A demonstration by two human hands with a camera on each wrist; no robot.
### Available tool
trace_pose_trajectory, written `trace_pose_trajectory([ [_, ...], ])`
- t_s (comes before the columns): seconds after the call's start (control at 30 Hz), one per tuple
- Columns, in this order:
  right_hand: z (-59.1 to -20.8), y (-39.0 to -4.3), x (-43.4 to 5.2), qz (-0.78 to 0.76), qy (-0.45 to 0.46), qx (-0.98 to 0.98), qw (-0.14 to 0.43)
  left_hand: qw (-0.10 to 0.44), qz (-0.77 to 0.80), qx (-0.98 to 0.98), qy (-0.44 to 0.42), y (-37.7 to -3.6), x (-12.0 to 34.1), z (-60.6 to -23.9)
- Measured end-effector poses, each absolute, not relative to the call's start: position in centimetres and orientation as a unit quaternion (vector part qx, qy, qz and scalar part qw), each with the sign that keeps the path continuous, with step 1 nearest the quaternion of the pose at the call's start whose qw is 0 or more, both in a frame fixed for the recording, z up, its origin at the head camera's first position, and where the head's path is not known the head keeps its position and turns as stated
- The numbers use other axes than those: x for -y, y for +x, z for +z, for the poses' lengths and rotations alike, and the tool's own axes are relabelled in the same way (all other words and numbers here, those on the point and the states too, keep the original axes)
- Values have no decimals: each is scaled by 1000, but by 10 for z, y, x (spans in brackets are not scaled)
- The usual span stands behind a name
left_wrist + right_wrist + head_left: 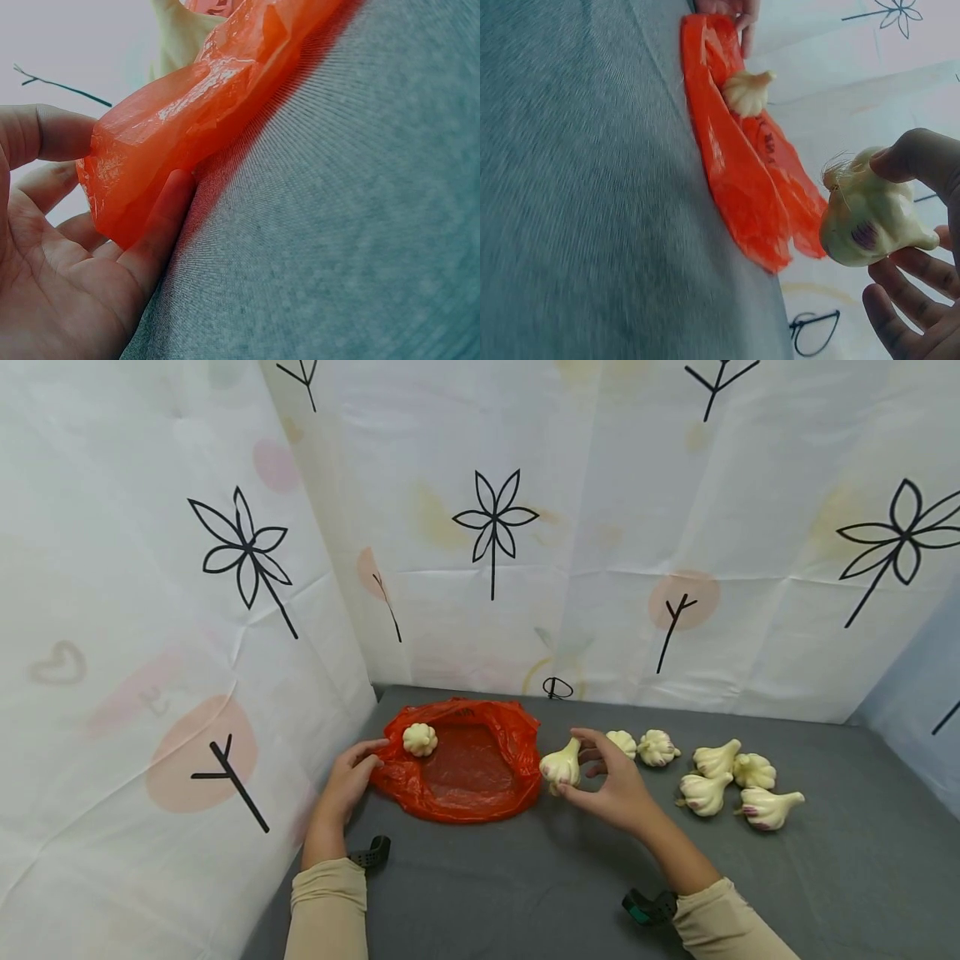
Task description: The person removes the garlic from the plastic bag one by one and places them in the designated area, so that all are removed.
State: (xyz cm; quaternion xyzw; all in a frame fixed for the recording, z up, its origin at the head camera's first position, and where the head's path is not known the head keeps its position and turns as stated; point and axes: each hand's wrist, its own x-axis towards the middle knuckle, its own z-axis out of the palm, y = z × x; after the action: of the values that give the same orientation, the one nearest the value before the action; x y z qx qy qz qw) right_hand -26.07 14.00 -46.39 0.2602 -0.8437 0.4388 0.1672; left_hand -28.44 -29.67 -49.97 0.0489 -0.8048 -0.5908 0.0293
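An orange plastic bag (465, 768) lies spread on the grey cloth, with one garlic bulb (419, 739) resting in its left part. My left hand (352, 777) pinches the bag's left edge (142, 165) between thumb and fingers. My right hand (611, 781) holds a garlic bulb (561, 766) by thumb and fingertips just at the bag's right edge; the right wrist view shows this bulb (870, 217) lifted above the bag (742, 172). Several more garlic bulbs (723, 777) lie to the right of my right hand.
White patterned curtains (495, 535) wall in the back and left side close to the bag. Grey cloth (525, 885) covers the table towards me. A blue panel (922, 693) stands at the far right.
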Motion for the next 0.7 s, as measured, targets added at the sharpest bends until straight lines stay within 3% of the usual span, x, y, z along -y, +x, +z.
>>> trace_pose_trajectory([
  [0.7,-461,-254,-205,348,220,898,156,27,-591,804,52,-284,296,-501],
])
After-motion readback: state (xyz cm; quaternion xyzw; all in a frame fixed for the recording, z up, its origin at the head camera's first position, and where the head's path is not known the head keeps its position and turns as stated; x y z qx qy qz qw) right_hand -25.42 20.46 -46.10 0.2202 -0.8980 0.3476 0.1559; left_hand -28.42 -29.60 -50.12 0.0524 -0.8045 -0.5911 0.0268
